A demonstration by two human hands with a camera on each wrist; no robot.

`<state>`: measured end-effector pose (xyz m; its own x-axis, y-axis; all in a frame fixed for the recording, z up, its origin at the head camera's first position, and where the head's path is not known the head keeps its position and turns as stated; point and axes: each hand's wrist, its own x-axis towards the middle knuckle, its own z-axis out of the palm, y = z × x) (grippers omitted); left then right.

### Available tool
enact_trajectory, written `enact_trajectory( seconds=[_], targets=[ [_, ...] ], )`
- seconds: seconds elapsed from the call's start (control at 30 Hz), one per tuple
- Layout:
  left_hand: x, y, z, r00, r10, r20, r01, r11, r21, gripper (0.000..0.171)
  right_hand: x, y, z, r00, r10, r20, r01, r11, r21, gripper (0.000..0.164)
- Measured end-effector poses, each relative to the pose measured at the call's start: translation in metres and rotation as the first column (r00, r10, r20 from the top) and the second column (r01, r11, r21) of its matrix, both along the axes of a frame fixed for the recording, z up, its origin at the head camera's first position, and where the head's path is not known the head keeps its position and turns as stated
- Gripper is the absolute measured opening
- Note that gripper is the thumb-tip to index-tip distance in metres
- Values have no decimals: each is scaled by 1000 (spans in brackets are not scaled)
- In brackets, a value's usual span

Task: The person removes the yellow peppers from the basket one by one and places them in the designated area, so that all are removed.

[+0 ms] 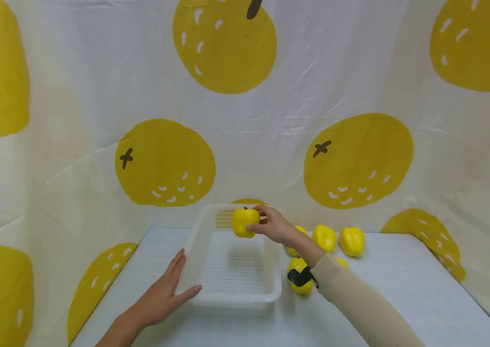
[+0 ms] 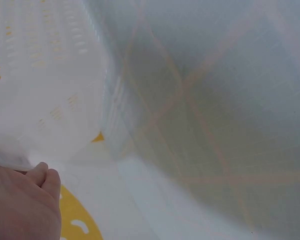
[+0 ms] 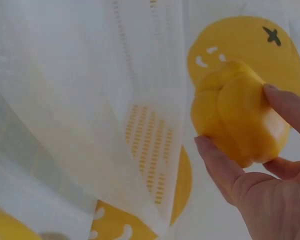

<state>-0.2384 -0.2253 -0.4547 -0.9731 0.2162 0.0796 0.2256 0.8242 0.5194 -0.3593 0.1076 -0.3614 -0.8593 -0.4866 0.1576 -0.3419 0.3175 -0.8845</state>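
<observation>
A yellow bell pepper (image 1: pixel 245 222) with a short stem is pinched between the thumb and fingers of my right hand (image 1: pixel 273 225). It is held up over the far right part of a white plastic basket (image 1: pixel 236 298) with slotted walls. In the right wrist view, the pepper (image 3: pixel 237 117) shows its glossy lobes beside the basket wall. My left hand (image 1: pixel 160 294) touches the basket's near left corner, its fingers stretched along the outer side and its thumb at the front rim. In the left wrist view, the fingers of that hand (image 2: pixel 27 200) lie against the rim.
Several more yellow bell peppers sit right of the basket, including one at the back right (image 1: pixel 351 241) and one nearer (image 1: pixel 298 284), partly hidden by the right wrist and its black strap (image 1: pixel 300 277). A pale cloth covers the table (image 1: pixel 401 289). A fruit-print curtain (image 1: pixel 262 144) hangs behind.
</observation>
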Motion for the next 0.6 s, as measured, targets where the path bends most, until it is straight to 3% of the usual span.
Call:
enact_trajectory(
  seconds=[0.3,0.6],
  targets=[
    [1,-1,2,1000,-8,-16,8,1000,2,110,12,39,-2,1000,13,13,-13,1000,3,54],
    [0,0,1,1000,4,5,-4,1000,-8,112,23,74,-12,997,-75,22,72,991,108,66]
  ],
)
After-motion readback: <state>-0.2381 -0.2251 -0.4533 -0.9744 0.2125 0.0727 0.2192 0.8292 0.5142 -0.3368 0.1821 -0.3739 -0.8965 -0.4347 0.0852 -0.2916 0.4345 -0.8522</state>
